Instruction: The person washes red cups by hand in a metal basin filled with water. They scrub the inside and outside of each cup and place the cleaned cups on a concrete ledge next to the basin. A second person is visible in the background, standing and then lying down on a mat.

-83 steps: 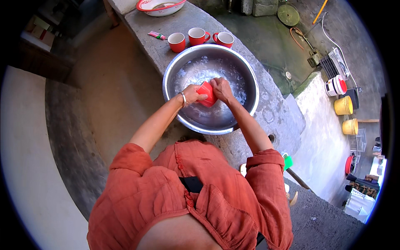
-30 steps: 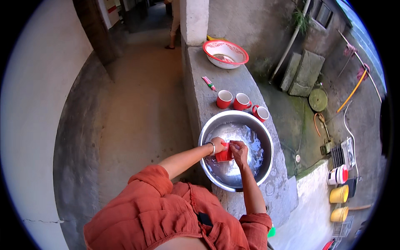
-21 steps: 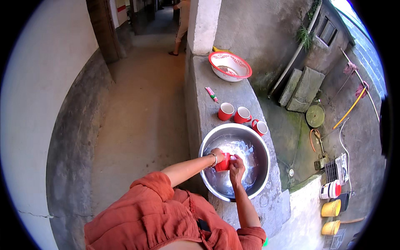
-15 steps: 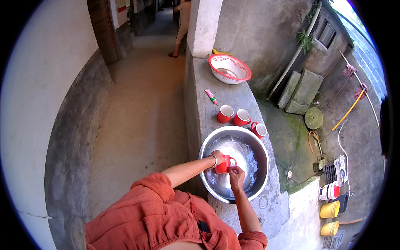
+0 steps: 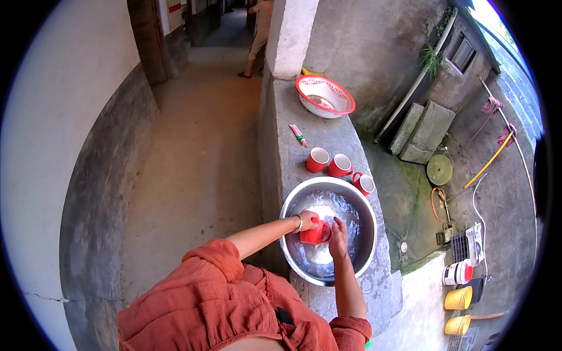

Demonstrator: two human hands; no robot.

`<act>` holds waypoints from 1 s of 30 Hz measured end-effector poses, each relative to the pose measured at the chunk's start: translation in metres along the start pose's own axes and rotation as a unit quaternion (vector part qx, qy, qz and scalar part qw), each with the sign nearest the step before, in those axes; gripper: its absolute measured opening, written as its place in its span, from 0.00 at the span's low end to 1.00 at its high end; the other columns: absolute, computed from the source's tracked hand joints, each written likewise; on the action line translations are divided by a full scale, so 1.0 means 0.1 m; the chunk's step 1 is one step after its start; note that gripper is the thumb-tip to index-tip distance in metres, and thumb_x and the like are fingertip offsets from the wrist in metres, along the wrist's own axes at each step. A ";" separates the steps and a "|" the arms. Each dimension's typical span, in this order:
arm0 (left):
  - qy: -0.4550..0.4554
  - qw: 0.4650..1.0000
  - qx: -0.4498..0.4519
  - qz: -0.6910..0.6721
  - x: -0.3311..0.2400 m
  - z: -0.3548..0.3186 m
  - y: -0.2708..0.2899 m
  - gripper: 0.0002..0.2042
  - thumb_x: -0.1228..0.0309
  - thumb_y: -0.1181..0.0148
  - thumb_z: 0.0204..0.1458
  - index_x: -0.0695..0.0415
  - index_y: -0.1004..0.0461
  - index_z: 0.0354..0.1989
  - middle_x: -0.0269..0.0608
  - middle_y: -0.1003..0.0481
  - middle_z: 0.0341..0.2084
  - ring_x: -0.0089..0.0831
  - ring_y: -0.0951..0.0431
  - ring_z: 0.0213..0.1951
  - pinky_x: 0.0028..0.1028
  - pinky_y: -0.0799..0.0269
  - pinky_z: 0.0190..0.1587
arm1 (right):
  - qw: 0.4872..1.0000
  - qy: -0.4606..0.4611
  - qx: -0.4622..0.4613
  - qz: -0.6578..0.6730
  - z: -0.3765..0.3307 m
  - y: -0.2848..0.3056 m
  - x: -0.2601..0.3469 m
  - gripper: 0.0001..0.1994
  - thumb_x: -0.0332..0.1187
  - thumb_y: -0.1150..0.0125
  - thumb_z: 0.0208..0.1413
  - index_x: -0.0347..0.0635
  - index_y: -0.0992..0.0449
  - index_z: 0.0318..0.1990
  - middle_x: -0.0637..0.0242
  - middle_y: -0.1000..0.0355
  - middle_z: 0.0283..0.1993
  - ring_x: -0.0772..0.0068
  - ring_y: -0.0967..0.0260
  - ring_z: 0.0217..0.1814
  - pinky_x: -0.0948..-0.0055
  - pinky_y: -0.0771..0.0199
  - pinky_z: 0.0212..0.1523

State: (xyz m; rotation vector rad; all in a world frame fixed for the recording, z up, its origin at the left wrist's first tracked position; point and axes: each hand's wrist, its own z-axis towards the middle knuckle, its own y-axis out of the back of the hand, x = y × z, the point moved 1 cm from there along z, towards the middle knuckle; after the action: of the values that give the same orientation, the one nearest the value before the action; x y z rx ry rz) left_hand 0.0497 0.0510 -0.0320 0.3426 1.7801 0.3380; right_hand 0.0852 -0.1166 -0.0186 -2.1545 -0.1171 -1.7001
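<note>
Inside a wide metal basin [image 5: 370, 251] with water in it, my left hand [image 5: 308, 220] is closed on a red mug [image 5: 315, 234]. A bracelet circles that wrist. My right hand [image 5: 338, 238] is against or close beside the mug's right side, with its fingers stretched out; contact is hard to tell. The handle of the held mug does not show clearly. Just beyond the basin stand three more red mugs with white insides: one at the left [image 5: 317, 160], one in the middle [image 5: 339, 165] and one at the right [image 5: 363, 183], close to the basin rim.
The basin sits on a concrete ledge [image 5: 284, 137]. Farther along lie a pink-and-green tube [image 5: 298, 135] and a red-rimmed white enamel bowl [image 5: 310, 83]. Yellow buckets [image 5: 458, 299] stand low on the right. A person [image 5: 257, 41] is in the far passage.
My right fingers have come off the mug's handle and straightened beside it. The held mug has turned and tilted, its handle no longer showing at the right. The water is more rippled.
</note>
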 end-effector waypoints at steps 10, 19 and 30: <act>-0.040 0.986 -0.055 0.152 -0.16 -0.07 0.17 0.15 0.60 0.40 0.40 0.56 0.26 0.34 0.51 0.26 0.30 0.44 0.25 0.35 0.35 0.31 0.40 | 0.992 -0.122 -0.036 -0.015 -0.07 0.04 0.13 0.12 0.26 0.50 0.52 0.34 0.29 0.44 0.67 0.30 0.36 0.78 0.36 0.34 0.78 0.36 0.31; -0.004 0.999 0.007 0.044 -0.19 -0.06 0.26 0.13 0.72 0.39 0.42 0.55 0.27 0.39 0.44 0.25 0.31 0.33 0.25 0.35 0.28 0.31 0.39 | 0.987 -0.152 0.000 -0.047 -0.36 -0.01 -0.04 0.06 0.23 0.43 0.45 0.34 0.25 0.33 0.69 0.30 0.30 0.81 0.38 0.26 0.81 0.37 0.26; -0.066 0.990 0.075 0.099 -0.17 -0.04 0.06 0.48 0.44 0.39 0.35 0.60 0.53 0.61 0.57 0.43 0.52 0.46 0.40 0.54 0.33 0.43 0.54 | 0.946 0.091 -0.087 -0.300 -0.14 -0.16 -0.04 0.05 0.27 0.38 0.38 0.36 0.27 0.23 0.62 0.31 0.21 0.71 0.35 0.22 0.74 0.34 0.25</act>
State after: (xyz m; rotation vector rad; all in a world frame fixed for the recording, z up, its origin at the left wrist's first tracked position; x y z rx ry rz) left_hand 0.0504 0.0491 -0.0140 0.6380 1.6495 0.3146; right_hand 0.0669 -0.1063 -0.0158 -2.2103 -0.6502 -2.3079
